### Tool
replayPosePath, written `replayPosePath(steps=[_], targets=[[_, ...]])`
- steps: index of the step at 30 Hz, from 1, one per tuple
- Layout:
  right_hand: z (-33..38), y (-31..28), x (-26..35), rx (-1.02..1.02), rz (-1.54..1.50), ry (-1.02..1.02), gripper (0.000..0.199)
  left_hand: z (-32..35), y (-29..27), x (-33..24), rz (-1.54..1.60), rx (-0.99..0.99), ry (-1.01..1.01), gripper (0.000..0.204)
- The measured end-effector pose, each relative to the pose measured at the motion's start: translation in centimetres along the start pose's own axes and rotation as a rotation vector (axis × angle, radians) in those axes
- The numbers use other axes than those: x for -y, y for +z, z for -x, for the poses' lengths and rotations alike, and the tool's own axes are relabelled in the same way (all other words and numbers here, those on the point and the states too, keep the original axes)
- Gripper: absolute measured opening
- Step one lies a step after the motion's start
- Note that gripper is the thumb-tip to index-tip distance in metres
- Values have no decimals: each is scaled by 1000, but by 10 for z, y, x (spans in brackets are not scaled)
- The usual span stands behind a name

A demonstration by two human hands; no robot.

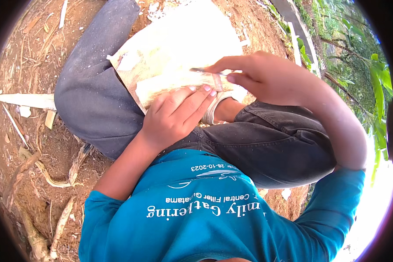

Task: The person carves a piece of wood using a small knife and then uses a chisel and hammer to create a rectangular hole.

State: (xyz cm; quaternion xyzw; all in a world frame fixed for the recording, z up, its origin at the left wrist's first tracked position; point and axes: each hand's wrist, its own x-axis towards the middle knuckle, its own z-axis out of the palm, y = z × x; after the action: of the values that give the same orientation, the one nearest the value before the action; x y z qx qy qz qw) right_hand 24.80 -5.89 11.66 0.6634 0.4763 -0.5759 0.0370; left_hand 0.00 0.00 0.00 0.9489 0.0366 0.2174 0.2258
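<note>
Spread over the lap, against bent legs in dark trousers [87, 91]: a broad pale sheet [129, 70], tan toward its left corner, bleached nearly blank by sunlight toward the far edge. Lying along the sheet's near edge: a pale wood-like piece [159, 86], longer than wide, cream to straw-yellow, faintly streaked, its left end blunt, its near side partly hidden under fingers. Toward the right end, a dull brownish band [217, 83].

Laid palm-down over the near side: the left hand [174, 111], flattened, fingers outstretched and close together, tips on the piece. Above the right end: the right hand [268, 78], thumb and forefinger pinched around a thin dark tool [198, 70], blurred. Cannot tell whether tool and piece touch. Scattered on the bare ground beyond the trousers: pale wood scraps [25, 112].
</note>
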Motion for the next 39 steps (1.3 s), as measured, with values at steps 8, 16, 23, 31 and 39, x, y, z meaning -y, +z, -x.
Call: replayPosePath(steps=[8, 16, 23, 31, 39], targets=[[18, -6, -11, -26, -9, -66, 34, 0, -1, 5, -5, -12, 4, 31], [16, -5, -19, -51, 6, -116, 33, 2, 6, 2, 14, -34, -10, 30], [5, 20, -21, -113, -54, -95, 32, -3, 5, 2, -1, -23, -2, 31], [-19, 15, -22, -109, -35, -118, 30, -2, 5, 4, 47, -40, 0, 33], [17, -3, -15, -67, -68, -31, 29, -1, 3, 6, 64, -35, 5, 33]])
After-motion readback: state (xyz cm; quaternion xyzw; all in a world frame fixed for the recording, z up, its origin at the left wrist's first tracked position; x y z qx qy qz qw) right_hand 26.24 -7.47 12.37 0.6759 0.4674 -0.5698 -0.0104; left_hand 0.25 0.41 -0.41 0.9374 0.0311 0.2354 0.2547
